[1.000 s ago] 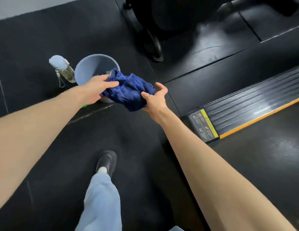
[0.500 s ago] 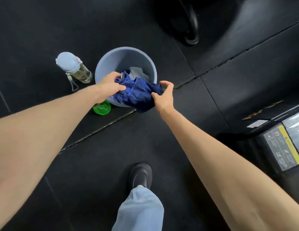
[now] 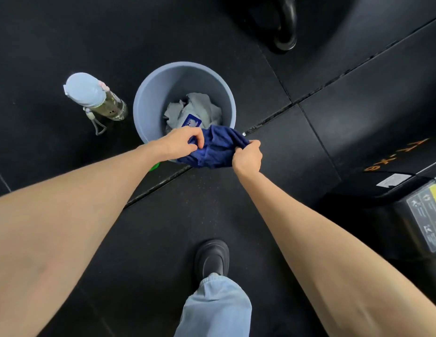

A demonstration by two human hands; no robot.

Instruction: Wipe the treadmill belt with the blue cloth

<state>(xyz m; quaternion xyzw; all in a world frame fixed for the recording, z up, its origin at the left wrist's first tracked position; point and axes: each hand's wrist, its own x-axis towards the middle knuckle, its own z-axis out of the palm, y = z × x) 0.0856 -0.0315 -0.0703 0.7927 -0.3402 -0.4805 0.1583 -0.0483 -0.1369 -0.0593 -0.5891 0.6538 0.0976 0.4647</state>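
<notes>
**Blue cloth bunched between both my hands at the bin's rim**

I hold the blue cloth (image 3: 212, 152) just above the middle of the frame, stretched in a crumpled bundle between my two hands. My left hand (image 3: 180, 143) pinches its left end with curled fingers and thumb. My right hand (image 3: 247, 158) is closed in a fist round its right end. The cloth hangs over the near rim of a round grey bin (image 3: 149, 100), which stands on the black floor mat (image 3: 163, 215). Inside the bin lie crumpled white paper (image 3: 200, 107) and a small blue packet (image 3: 191, 121). A water bottle (image 3: 97, 99) with a pale blue cap stands at the left of the bin, apart from it. A bit of something green (image 3: 155, 166) shows beside my left wrist. The treadmill (image 3: 406, 215), with its warning label, sits at the right edge, well apart from the cloth. My black shoe (image 3: 212, 257) and pale blue trouser leg (image 3: 217, 307) are at the bottom centre
</notes>
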